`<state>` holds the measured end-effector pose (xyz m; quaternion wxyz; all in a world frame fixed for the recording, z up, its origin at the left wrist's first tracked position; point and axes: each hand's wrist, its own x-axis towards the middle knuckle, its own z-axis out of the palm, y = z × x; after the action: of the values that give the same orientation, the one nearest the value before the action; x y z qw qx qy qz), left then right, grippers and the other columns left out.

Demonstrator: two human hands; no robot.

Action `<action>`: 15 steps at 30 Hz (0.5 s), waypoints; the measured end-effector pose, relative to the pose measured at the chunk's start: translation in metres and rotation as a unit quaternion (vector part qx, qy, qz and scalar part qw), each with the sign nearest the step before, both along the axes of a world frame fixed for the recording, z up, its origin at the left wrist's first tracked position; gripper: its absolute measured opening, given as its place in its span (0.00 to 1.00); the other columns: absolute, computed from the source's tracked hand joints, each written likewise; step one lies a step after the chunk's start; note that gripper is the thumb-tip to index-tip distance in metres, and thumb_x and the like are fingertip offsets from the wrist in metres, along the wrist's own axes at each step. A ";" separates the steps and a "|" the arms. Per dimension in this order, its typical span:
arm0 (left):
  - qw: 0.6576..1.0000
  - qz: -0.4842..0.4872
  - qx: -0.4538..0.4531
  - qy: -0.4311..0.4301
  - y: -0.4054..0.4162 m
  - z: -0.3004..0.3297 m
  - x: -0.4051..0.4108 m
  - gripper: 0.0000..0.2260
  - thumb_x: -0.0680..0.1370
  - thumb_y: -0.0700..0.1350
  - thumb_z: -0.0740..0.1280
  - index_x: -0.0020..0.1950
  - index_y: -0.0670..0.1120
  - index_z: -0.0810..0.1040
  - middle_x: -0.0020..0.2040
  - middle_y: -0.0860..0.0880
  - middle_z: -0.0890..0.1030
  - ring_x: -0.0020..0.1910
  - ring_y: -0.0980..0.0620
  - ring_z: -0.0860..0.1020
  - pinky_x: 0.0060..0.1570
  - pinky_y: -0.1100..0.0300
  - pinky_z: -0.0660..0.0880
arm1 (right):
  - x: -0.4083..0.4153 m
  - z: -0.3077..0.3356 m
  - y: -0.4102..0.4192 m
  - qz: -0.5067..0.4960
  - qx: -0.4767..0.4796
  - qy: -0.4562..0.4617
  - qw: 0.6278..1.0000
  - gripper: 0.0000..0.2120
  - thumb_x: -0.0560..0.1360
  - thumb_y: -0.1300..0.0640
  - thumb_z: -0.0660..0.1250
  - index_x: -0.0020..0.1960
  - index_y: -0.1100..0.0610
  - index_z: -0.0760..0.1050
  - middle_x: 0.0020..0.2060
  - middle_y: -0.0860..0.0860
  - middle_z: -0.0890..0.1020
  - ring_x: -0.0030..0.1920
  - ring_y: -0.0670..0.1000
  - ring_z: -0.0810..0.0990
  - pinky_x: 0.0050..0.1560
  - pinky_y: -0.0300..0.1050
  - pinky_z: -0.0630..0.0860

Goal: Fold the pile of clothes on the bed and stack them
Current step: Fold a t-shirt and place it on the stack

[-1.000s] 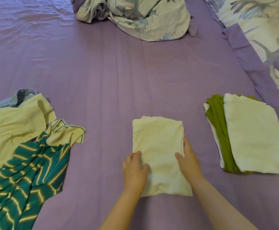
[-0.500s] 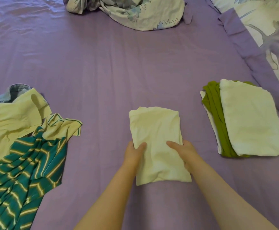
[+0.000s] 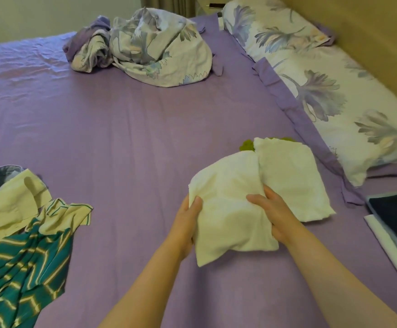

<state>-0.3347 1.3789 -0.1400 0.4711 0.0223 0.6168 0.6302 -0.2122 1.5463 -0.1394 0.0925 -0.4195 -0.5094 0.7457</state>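
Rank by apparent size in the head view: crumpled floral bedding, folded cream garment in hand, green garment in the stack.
1. Crumpled floral bedding, though it lies farther away.
2. Folded cream garment, gripped by both hands.
3. Green garment, mostly hidden, so true size unclear.

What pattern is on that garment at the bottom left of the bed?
The unfolded garment has teal fabric with pale yellow chevron stripes, seen in the head view.

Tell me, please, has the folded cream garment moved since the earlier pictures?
Yes. Both hands hold the folded cream garment lifted, carried right until it overlaps the folded stack.
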 end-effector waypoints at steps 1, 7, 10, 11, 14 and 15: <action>1.000 0.002 0.004 0.002 0.014 0.005 0.006 0.15 0.81 0.53 0.60 0.69 0.57 0.69 0.62 0.54 0.79 0.59 0.51 0.78 0.62 0.46 0.74 | 0.006 0.006 0.013 -0.001 0.005 0.005 1.000 0.15 0.75 0.61 0.66 0.58 0.47 0.77 0.52 0.50 0.84 0.52 0.55 0.83 0.52 0.53 0.79; 0.999 0.014 0.037 0.017 0.104 0.029 0.045 0.10 0.81 0.53 0.61 0.61 0.64 0.71 0.62 0.57 0.78 0.58 0.55 0.78 0.59 0.51 0.76 | 0.042 0.028 0.100 -0.040 0.021 0.010 0.999 0.16 0.75 0.60 0.66 0.62 0.49 0.75 0.55 0.52 0.83 0.56 0.58 0.81 0.59 0.59 0.75; 0.999 0.011 0.034 0.032 0.147 0.038 0.056 0.14 0.81 0.53 0.60 0.66 0.63 0.69 0.64 0.56 0.76 0.61 0.53 0.76 0.63 0.49 0.73 | 0.057 0.036 0.144 -0.033 0.024 0.023 0.999 0.18 0.76 0.60 0.65 0.65 0.51 0.74 0.57 0.53 0.82 0.57 0.58 0.80 0.59 0.59 0.75; 0.999 0.010 0.035 0.037 0.161 0.040 0.058 0.16 0.81 0.53 0.60 0.69 0.62 0.67 0.65 0.56 0.75 0.62 0.53 0.75 0.64 0.48 0.72 | 0.061 0.039 0.158 -0.030 0.025 0.031 0.999 0.18 0.76 0.60 0.65 0.65 0.51 0.74 0.56 0.53 0.82 0.56 0.58 0.81 0.57 0.57 0.76; 0.998 0.019 0.045 0.039 0.194 0.040 0.059 0.17 0.81 0.52 0.60 0.70 0.62 0.67 0.64 0.56 0.76 0.60 0.53 0.76 0.61 0.50 0.74 | 0.064 0.036 0.194 -0.028 0.020 0.057 0.998 0.17 0.76 0.59 0.66 0.64 0.51 0.74 0.55 0.52 0.83 0.54 0.56 0.82 0.54 0.55 0.77; 0.998 0.028 0.047 0.033 0.203 0.037 0.059 0.17 0.81 0.52 0.61 0.70 0.61 0.67 0.63 0.56 0.76 0.59 0.53 0.77 0.60 0.50 0.75 | 0.063 0.031 0.204 -0.032 0.017 0.061 0.997 0.18 0.76 0.59 0.66 0.65 0.50 0.73 0.56 0.52 0.83 0.55 0.55 0.82 0.55 0.55 0.77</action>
<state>-0.2754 1.5817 -0.1029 0.4309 0.0477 0.6020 0.6706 -0.1491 1.7499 -0.1088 0.1544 -0.3881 -0.5014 0.7577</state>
